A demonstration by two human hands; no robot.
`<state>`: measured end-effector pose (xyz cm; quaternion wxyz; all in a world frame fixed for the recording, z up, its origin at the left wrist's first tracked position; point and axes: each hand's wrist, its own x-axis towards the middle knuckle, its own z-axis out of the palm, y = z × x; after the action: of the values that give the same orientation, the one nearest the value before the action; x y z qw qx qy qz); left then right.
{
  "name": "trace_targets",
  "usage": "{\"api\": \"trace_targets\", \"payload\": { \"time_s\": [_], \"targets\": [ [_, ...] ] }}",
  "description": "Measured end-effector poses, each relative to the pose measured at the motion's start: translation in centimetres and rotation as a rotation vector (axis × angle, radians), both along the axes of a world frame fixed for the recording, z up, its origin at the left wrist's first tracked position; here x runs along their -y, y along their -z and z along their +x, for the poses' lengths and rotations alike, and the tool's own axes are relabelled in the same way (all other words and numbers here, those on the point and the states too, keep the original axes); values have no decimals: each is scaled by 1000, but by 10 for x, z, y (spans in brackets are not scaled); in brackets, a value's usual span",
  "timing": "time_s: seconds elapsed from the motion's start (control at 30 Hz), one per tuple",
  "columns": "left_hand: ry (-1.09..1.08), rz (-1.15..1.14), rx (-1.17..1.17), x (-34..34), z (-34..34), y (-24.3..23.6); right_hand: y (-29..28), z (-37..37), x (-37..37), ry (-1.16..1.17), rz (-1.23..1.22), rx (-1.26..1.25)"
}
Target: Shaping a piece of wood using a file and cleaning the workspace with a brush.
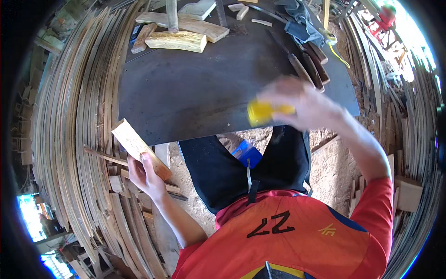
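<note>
My left hand (147, 176) is closed round the lower part of a pale wooden block (132, 138), thumb on its face. The block is tilted off the left front corner of the dark tabletop (186, 88). My right hand (295, 103), smeared by motion, is over the table's front edge at the right. Its fingers are wrapped round a yellow object (259, 113), too blurred to name. Nearby on the table, several wooden-handled tools (306, 67) lie side by side; their far ends are partly hidden under grey-blue cloth (301, 28).
At the far left of the table lies a wooden mallet (176, 41), its handle standing up, beside wood pieces (197, 9). A yellow tape measure (329, 38) is at the far right. Long stacked planks (79, 116) flank the left; more planks (392, 83) line the right. A blue box (247, 154) is between my legs.
</note>
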<state>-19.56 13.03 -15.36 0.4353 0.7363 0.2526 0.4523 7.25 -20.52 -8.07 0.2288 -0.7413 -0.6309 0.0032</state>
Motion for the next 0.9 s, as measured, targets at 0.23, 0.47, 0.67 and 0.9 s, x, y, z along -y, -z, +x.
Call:
{"api": "trace_targets", "payload": {
  "time_s": [0.23, 0.47, 0.67, 0.9],
  "targets": [
    [-53, -15, 21, 5, -23, -11, 60, 101, -123, 527, 141, 120],
    [-240, -146, 122, 17, -22, -6, 52, -74, -88, 30, 204, -78],
    [-32, -16, -37, 4, -17, 3, 48, 40, -80, 418, 140, 211],
    [-147, -116, -2, 21, -41, 2, 46, -40, -137, 194, 192, 97]
  ]
}}
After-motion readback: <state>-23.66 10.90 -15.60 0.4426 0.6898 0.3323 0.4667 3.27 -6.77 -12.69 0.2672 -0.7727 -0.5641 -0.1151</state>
